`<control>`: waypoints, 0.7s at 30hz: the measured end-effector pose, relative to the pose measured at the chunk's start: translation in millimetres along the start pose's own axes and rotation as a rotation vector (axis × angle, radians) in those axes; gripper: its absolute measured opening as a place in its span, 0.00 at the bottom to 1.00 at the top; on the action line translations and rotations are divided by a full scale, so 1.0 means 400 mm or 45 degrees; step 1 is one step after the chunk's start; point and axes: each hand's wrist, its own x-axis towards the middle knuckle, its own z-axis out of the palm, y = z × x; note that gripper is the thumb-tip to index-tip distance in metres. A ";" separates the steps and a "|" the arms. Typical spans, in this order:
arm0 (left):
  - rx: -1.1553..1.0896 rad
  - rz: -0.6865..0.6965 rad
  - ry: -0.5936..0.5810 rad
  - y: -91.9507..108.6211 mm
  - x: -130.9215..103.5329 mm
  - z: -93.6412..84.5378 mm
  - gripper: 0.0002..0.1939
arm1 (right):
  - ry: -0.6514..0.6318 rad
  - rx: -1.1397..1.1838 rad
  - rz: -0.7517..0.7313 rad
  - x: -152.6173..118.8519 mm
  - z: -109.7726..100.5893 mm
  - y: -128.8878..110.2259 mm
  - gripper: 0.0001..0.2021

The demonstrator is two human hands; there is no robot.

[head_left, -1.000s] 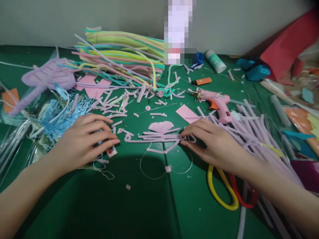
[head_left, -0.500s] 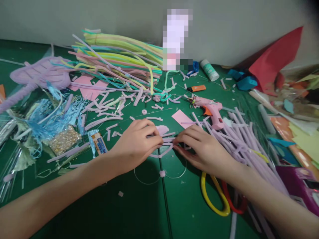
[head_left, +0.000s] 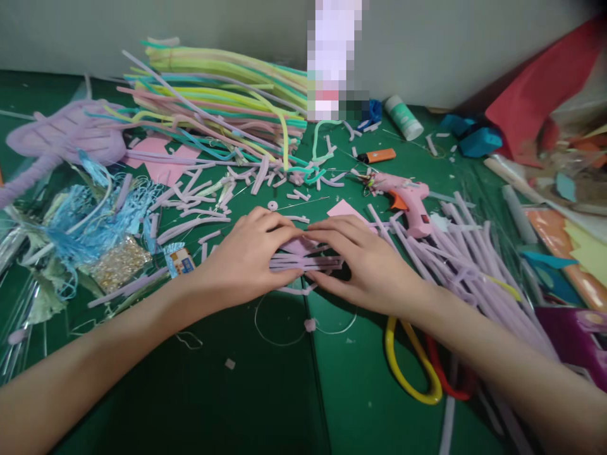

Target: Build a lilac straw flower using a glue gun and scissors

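Observation:
A small flat piece made of lavender pipe cleaners (head_left: 306,261) lies at the middle of the green table, its short strips running side by side. My left hand (head_left: 246,249) curls round its left side, thumb at the near edge and fingers at the far edge. From the other side my right hand (head_left: 367,262) grips it in the same way, and the fingertips of both hands nearly meet. Part of the piece is hidden under the fingers. Just in front, a thin looped thread (head_left: 279,344) carries a small lavender pom-pom (head_left: 310,325).
To the right lie a pink glue gun (head_left: 403,196), loose lavender pipe cleaners (head_left: 467,259) and yellow-and-red-handled scissors (head_left: 396,373). Behind are coloured pipe cleaners (head_left: 213,95), cut scraps and an orange lighter (head_left: 379,155). Blue tassels (head_left: 90,221) and a bead bag (head_left: 118,262) are at left.
Both hands have drawn closer together, with fingers extended over the far edge of the pipe-cleaner piece and thumbs along its near edge. The camera view has shifted slightly.

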 end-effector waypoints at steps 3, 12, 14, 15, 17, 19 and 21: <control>0.011 -0.010 0.034 -0.002 0.000 0.005 0.24 | -0.026 0.002 -0.016 0.016 0.006 0.007 0.17; -0.021 -0.008 0.038 -0.009 0.005 0.009 0.22 | -0.057 0.056 0.059 0.024 0.010 0.015 0.15; -0.038 -0.019 0.012 -0.011 0.003 0.001 0.22 | -0.068 0.080 0.075 0.022 0.006 0.013 0.15; -0.057 -0.032 0.000 -0.013 0.001 -0.005 0.23 | -0.070 0.101 0.090 0.021 0.002 0.012 0.16; -0.094 -0.082 0.009 -0.016 -0.002 -0.021 0.23 | -0.065 0.145 0.126 0.017 -0.010 0.007 0.16; -0.093 -0.164 0.051 -0.019 -0.002 -0.034 0.21 | -0.032 0.152 0.162 0.012 -0.020 0.002 0.13; -0.048 -0.235 0.054 -0.019 0.000 -0.038 0.20 | 0.023 0.110 0.211 0.009 -0.023 -0.002 0.08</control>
